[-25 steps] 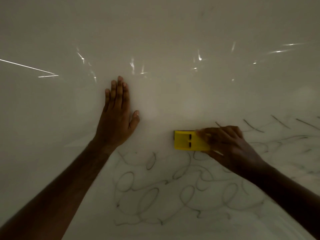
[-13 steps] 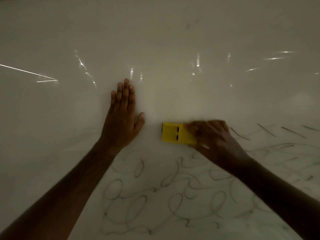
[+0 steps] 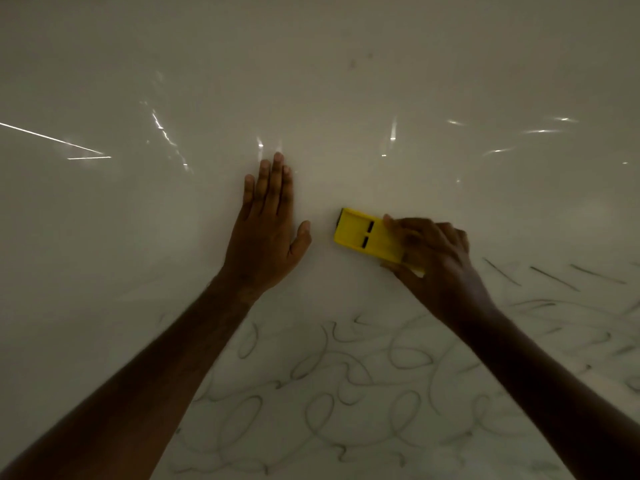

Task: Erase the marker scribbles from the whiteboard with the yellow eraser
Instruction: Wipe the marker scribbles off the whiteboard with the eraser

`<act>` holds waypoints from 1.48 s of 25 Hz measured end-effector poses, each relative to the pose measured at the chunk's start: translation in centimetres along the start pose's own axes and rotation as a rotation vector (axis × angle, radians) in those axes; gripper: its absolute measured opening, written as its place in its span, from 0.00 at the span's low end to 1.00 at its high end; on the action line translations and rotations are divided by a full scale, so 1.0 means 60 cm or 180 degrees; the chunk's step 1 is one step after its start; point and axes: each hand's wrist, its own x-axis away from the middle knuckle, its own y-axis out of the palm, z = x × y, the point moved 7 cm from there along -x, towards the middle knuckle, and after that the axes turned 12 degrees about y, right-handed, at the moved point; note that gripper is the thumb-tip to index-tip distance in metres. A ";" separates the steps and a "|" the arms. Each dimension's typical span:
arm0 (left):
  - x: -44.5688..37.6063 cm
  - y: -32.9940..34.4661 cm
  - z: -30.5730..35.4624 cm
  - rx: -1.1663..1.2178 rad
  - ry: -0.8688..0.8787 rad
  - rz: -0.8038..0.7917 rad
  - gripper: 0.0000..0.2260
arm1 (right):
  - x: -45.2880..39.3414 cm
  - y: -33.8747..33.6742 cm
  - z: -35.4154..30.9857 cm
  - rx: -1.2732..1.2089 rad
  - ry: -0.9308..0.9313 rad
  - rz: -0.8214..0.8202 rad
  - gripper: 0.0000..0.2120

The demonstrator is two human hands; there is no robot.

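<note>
Head view: right hand (image 3: 440,261) grips blocky yellow eraser (image 3: 367,235) on glossy whiteboard (image 3: 346,98); left hand (image 3: 266,233) lies flat; loopy scribbles (image 3: 346,393) below.

Only reflections and marks, no other objects. At approx. 9 o'clock a long thin light streak (image 3: 52,138) runs slanted, with a shorter streak (image 3: 89,157) just beside its lower end. At 10-11 o'clock is a broken line of glints (image 3: 162,129). Near 1 o'clock is a small vertical glint (image 3: 393,131), and at 2 o'clock several flat glints (image 3: 540,131). At 12 o'clock are two faint dark specks (image 3: 353,63), too blurred to identify.
</note>
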 end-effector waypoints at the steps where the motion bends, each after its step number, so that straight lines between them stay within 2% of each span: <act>1: -0.005 0.002 0.007 0.0011 -0.0021 0.0008 0.37 | 0.024 0.004 -0.004 0.0007 -0.0183 -0.0123 0.27; 3: -0.010 0.005 0.013 0.0024 -0.0039 -0.0004 0.36 | 0.088 0.002 0.010 0.0114 -0.0551 -0.0333 0.24; 5: -0.011 0.005 0.017 0.0003 -0.0021 -0.0010 0.37 | 0.130 -0.020 0.057 0.0279 -0.0648 -0.0382 0.23; 9: -0.020 0.006 0.028 0.0050 -0.0081 0.0003 0.38 | 0.076 -0.078 0.157 0.0361 0.0292 -0.0050 0.27; 12: -0.035 0.007 0.041 0.0104 -0.0171 0.0033 0.39 | 0.016 -0.068 0.131 0.0194 0.0514 0.0057 0.30; 16: -0.044 0.010 0.056 0.0132 -0.0129 0.0022 0.39 | 0.068 -0.037 0.082 0.0156 -0.0109 -0.0128 0.28; 19: -0.041 0.013 0.078 0.0152 -0.0008 -0.0010 0.39 | 0.146 -0.054 0.116 0.0336 -0.0449 -0.0257 0.27; 23: -0.049 0.017 0.100 0.0091 -0.0031 -0.0002 0.39 | 0.109 -0.110 0.210 0.0441 0.0247 -0.0105 0.28; 26: -0.064 0.020 0.110 0.0060 -0.0032 0.0019 0.39 | 0.027 -0.120 0.221 0.0310 0.0646 0.0114 0.30; 29: -0.073 0.022 0.115 0.0034 -0.0030 0.0030 0.39 | 0.019 -0.091 0.181 0.0222 0.0387 0.0045 0.30; 33: -0.074 0.024 0.118 0.0034 0.0013 -0.0001 0.38 | 0.130 -0.080 0.173 0.0393 -0.0281 -0.0246 0.28; 35: -0.075 0.027 0.122 0.0033 0.0025 -0.0033 0.39 | 0.161 -0.101 0.209 0.0467 -0.0252 -0.0273 0.26; 37: -0.078 0.029 0.129 0.0037 0.0036 -0.0048 0.38 | 0.152 -0.130 0.257 0.0510 0.0084 -0.0208 0.27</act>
